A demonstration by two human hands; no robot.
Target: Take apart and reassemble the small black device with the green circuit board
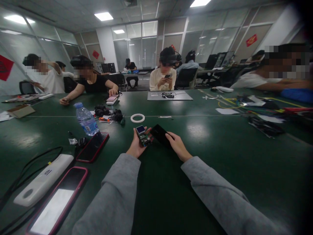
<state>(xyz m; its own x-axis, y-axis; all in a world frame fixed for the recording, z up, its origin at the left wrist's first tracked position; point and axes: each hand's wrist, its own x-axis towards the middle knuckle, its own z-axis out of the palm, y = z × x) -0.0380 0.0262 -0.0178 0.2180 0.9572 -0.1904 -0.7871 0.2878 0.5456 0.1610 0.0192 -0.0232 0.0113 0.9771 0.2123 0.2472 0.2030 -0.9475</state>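
In the head view, my left hand (137,144) is closed around a small green circuit board (144,138) with a little screen at its top end. The board tilts toward me, and my fingers show beyond its far side. My right hand (178,143) grips a flat black phone-like slab (160,134) by its near right edge, thumb on top. The slab is tilted, its far left end close beside the board. A white tape ring (137,118) lies on the green table just beyond my hands.
On my left are a water bottle (86,120), a red-edged phone (93,147), a white power strip-like bar (44,181) with black cables and a lit pink-cased phone (57,202). Bundled cables (109,114) lie behind. Cluttered wires (254,101) spread at right. Several people sit around the table.
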